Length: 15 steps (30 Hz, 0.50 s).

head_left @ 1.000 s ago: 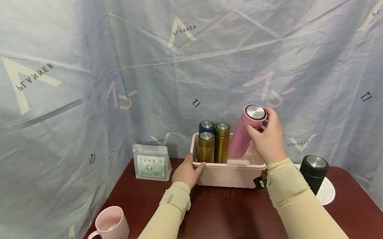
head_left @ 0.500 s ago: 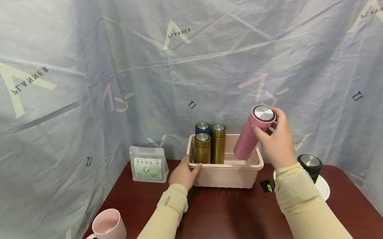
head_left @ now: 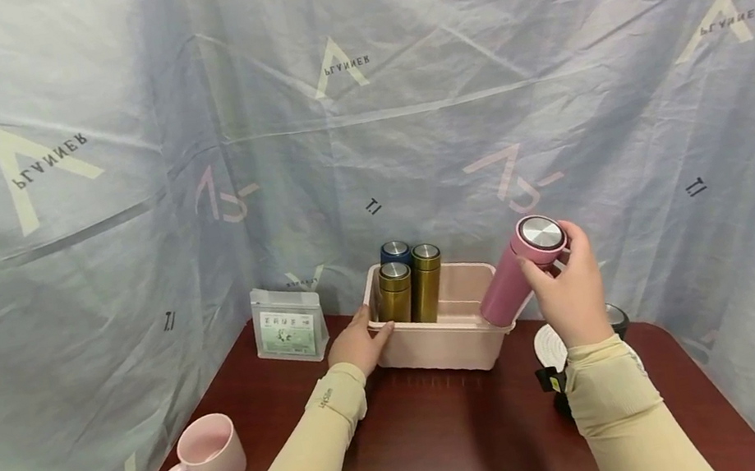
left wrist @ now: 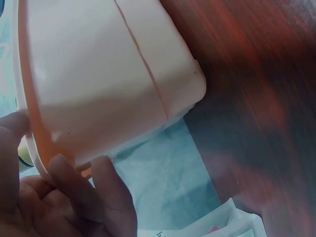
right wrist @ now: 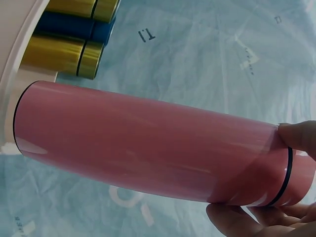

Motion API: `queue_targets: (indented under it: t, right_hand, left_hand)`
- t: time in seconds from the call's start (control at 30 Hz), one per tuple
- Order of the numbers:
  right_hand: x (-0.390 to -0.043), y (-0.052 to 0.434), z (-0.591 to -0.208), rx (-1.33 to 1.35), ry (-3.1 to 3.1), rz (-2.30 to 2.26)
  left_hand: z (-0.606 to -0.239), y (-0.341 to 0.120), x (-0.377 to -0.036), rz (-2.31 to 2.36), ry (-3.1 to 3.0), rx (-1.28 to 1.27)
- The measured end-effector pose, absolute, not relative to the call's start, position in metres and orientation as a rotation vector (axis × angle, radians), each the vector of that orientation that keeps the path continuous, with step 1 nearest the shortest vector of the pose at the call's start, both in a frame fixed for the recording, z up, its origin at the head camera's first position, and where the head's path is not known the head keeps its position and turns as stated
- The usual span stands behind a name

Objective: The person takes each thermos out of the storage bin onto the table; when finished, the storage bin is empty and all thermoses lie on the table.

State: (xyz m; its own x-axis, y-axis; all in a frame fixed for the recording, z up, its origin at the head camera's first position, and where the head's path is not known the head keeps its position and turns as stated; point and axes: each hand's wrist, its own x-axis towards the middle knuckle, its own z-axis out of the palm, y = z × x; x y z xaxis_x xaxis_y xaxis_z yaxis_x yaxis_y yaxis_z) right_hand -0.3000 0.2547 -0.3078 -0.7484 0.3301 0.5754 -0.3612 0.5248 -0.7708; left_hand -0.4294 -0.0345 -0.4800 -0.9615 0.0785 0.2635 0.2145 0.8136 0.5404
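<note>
My right hand [head_left: 566,287] grips a pink flask [head_left: 514,279] near its steel-topped cap, tilted and lifted just past the right rim of a pink plastic bin [head_left: 440,342]. In the right wrist view the pink flask [right wrist: 148,148] fills the frame, with fingers [right wrist: 296,138] curled round its cap end. My left hand [head_left: 360,343] holds the bin's left end, thumb on the rim; in the left wrist view its fingers [left wrist: 74,197] curl under the bin [left wrist: 108,74] lip. Two gold flasks [head_left: 411,293] and a blue flask [head_left: 394,253] stand upright at the bin's left.
A pink mug [head_left: 205,458] sits at the front left of the dark red table [head_left: 442,441]. A clear pouch with a green label [head_left: 289,334] stands left of the bin. A white coaster [head_left: 547,344] and a black flask [head_left: 616,317] lie behind my right wrist. A printed sheet surrounds the table.
My right hand has carried the pink flask rightward and out of the bin, from above its middle to beyond its right rim. The left hand has stayed on the bin.
</note>
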Motion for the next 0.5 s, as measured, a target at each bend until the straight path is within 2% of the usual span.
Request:
queue_targets:
  t: [0.5]
  right_hand:
    - [-0.282, 0.272, -0.325, -0.015, -2.123, 1.158]
  left_hand:
    - [-0.479, -0.035, -0.426, -0.89, -2.765, -0.233]
